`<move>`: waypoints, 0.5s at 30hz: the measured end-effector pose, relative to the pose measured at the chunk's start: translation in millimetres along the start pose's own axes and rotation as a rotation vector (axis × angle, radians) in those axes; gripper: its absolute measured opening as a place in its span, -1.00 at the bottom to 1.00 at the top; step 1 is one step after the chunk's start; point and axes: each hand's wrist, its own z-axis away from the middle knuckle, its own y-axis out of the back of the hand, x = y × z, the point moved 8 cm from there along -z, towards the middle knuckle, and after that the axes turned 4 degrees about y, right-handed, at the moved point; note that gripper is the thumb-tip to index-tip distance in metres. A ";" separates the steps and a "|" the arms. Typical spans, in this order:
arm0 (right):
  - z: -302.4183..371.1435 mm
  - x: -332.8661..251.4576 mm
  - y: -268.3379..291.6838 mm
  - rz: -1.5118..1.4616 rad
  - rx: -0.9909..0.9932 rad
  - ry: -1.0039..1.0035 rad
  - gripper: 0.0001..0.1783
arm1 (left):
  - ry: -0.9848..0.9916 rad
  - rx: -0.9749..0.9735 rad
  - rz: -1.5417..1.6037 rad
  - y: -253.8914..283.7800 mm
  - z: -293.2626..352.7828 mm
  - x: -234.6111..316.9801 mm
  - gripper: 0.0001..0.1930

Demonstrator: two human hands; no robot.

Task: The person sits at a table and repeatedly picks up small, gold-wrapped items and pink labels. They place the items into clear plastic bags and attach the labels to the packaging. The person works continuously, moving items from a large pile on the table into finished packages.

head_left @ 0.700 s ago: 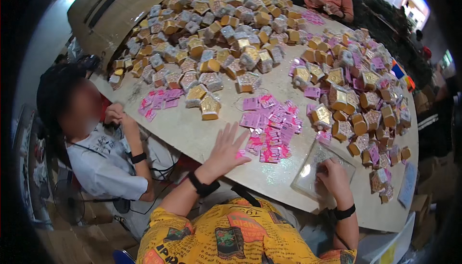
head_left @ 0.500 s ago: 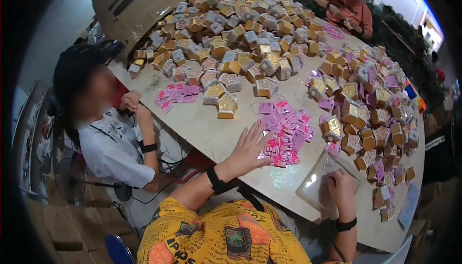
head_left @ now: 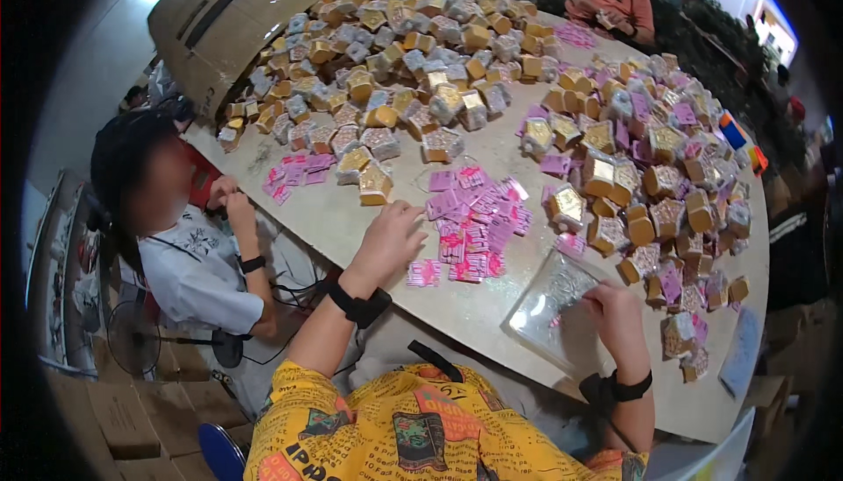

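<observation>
The left hand [head_left: 389, 237] lies flat with its grip released, fingers touching the edge of the pink packets [head_left: 470, 222] heaped mid-desk [head_left: 351, 218] within easy reach. The right hand [head_left: 615, 314] pins one clear bag [head_left: 553, 305] at the desk's near edge. Packets number dozens; gold boxes [head_left: 421, 60] far more, spilling from one carton [head_left: 228, 16].

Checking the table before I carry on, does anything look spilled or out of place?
Yes: the cardboard box lies tipped on its side at the far left, small gold packs spilling across the table. A few pink packets lie apart from the main pink pile.
</observation>
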 end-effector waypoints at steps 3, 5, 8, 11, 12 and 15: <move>0.7 6.2 6.2 -0.125 0.023 -0.083 -0.90 | -0.066 -0.002 -0.110 -14.6 -17.8 9.6 -0.49; 10.0 19.0 5.8 -0.258 0.115 -0.133 -0.90 | -0.067 -0.102 -0.094 -31.7 -37.1 12.2 -0.46; 25.8 24.5 7.6 -0.382 0.222 -0.242 -0.91 | -0.145 -0.114 -0.112 -29.8 -42.5 33.4 -0.49; 43.8 33.9 6.2 -0.525 0.369 -0.315 -0.91 | -0.253 -0.054 -0.025 -27.5 -39.5 60.4 -0.56; 45.6 31.1 3.6 -0.551 0.393 -0.326 -0.91 | -0.280 -0.082 -0.024 -30.4 -39.4 58.9 -0.60; 50.1 24.1 -0.8 -0.573 0.493 -0.321 -0.91 | -0.293 -0.145 0.056 -43.8 -48.2 51.3 -0.83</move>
